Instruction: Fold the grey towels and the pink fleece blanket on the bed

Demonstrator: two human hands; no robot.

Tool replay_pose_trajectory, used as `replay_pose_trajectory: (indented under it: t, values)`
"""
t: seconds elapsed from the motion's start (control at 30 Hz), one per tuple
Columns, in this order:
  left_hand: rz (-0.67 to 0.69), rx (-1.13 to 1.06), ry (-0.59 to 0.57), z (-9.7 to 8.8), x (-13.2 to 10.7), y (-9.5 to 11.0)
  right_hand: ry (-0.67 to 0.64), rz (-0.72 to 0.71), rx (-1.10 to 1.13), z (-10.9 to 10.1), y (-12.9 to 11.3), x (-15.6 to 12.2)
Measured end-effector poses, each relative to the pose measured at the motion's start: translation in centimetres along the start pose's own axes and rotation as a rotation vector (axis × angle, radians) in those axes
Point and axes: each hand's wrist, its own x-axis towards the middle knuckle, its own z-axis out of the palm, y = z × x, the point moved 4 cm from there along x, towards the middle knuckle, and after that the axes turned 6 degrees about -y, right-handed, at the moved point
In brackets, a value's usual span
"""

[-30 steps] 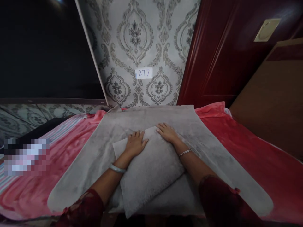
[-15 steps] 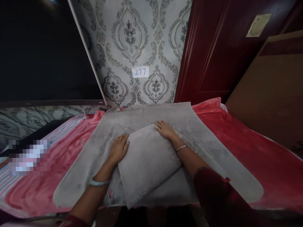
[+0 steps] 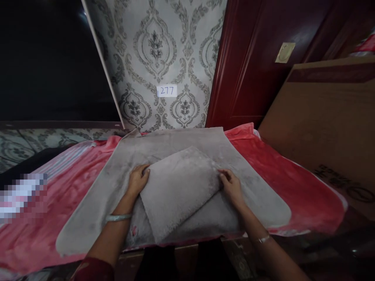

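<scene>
A folded, fluffy grey cloth (image 3: 180,191) lies at a slant in the middle of a larger grey blanket (image 3: 96,195). My left hand (image 3: 138,180) is at the cloth's left corner, fingers and thumb closed on its edge. At the right corner, my right hand (image 3: 233,186) pinches the edge between thumb and fingers. The cloth's front corner points down towards me, near the blanket's front edge. What lies inside the folds is hidden.
A red blanket (image 3: 263,168) spreads under the grey one on both sides. Behind are a patterned wall with a paper label (image 3: 166,90), a dark screen (image 3: 52,62) at left, and a dark red door (image 3: 252,58). A cardboard box (image 3: 322,113) stands at right.
My right hand has moved from the cloth's far edge down to its right corner and now pinches it. My left hand stays at the left corner, its fingers more curled. The view has shifted right.
</scene>
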Motion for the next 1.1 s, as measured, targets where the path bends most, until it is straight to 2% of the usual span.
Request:
replay_pose_trajectory:
  t: [0.13,0.27,0.37,0.47,0.6,0.67,0.73,0.87,0.97,1.1]
  values:
    - [-0.040,-0.048,0.031,-0.2,0.3,0.0,-0.096,0.191,0.222,-0.9,0.7,-4.5]
    - [-0.105,-0.154,0.042,-1.0,0.0,0.1,-0.254,0.322,0.411,-0.1,-1.2,-6.3]
    - [-0.153,-0.191,0.160,-2.0,-1.8,0.1,-0.321,0.405,0.540,0.5,-2.6,-7.2]
    - [-0.193,-0.267,0.220,-2.2,-4.2,-0.2,-0.292,0.480,0.705,0.9,-3.5,-8.0]
    - [-0.331,-0.401,0.084,-1.7,-5.4,-1.2,-0.206,0.565,0.977,1.7,-4.1,-9.2]
    - [-0.349,-0.331,0.009,-2.0,-4.6,-1.4,-0.167,0.587,1.113,2.3,-4.2,-9.8]
    - [-0.334,-0.162,-0.029,-2.9,-3.0,-1.1,-0.142,0.593,1.217,3.0,-4.3,-10.3]
    - [-0.312,0.108,-0.143,-3.9,0.5,0.5,-0.126,0.595,1.283,3.8,-4.1,-10.3]
    - [-0.278,0.169,-0.263,-3.4,2.3,2.1,-0.204,0.632,1.251,3.8,-4.1,-9.4]
    - [-0.183,0.219,-0.249,-2.2,3.3,3.9,-0.311,0.701,1.142,3.5,-4.6,-7.9]
